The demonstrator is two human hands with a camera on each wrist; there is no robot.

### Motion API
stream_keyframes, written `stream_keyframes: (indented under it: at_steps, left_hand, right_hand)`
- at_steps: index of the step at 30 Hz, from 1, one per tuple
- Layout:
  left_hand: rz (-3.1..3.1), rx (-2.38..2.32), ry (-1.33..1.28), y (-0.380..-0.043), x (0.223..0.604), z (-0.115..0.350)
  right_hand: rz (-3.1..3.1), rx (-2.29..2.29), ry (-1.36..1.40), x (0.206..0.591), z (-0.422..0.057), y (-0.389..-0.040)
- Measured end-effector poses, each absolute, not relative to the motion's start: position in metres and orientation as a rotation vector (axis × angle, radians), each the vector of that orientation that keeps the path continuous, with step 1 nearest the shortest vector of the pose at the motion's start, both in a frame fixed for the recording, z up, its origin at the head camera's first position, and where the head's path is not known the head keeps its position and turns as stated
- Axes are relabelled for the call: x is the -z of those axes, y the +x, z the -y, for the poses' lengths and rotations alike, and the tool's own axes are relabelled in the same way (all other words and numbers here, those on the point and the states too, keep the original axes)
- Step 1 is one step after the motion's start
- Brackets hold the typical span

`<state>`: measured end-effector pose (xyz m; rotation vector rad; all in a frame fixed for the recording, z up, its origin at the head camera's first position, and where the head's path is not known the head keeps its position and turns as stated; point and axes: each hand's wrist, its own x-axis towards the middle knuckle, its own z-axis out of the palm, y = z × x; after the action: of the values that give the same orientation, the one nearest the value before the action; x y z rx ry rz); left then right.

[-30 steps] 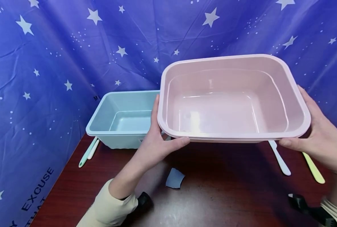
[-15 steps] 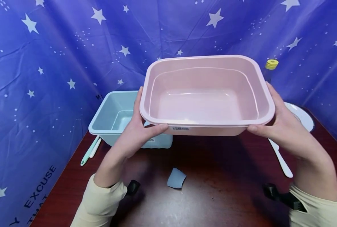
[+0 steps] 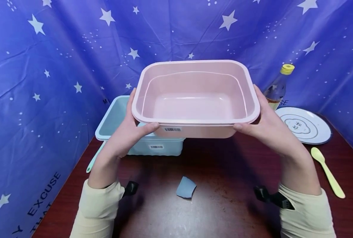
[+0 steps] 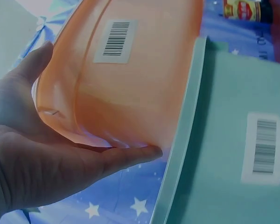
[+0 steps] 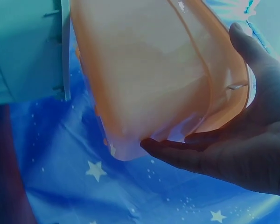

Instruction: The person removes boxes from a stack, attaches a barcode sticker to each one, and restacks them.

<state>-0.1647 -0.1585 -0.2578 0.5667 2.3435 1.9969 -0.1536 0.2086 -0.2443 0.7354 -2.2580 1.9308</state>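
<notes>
A pink plastic basin is held in the air with its open top tilted toward me. My left hand grips its left end, thumb at the front rim and fingers along the side. At the right end my right hand grips it the same way. Below and behind it on the table is a light blue basin, partly hidden by the pink one. In both wrist views the pink basin looks orange, and the fingertips of my right hand press its outer wall.
On the dark wooden table lies a blue-grey broken piece. A yellow spoon, a white plate and a yellow-capped bottle are at the right. A green handle shows left. A starry blue curtain hangs behind.
Both hands have carried the pink basin leftward, further over the blue basin. The bottle and plate at the right have come into view. The white knife is now hidden behind the right arm.
</notes>
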Motion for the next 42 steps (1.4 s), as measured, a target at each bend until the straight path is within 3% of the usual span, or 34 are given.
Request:
stream_keyframes:
  at_steps: [21, 42]
  left_hand:
    - [-2.311, -2.08, 0.453, -0.168, 0.247, 0.214]
    - [-2.213, -2.234, 0.53, -0.169, 0.252, 0.252]
  right_hand:
    - [2.164, -2.026, 0.822, 0.251, -0.144, -0.182]
    - [2.065, -1.987, 0.95, 0.259, -0.099, -0.185]
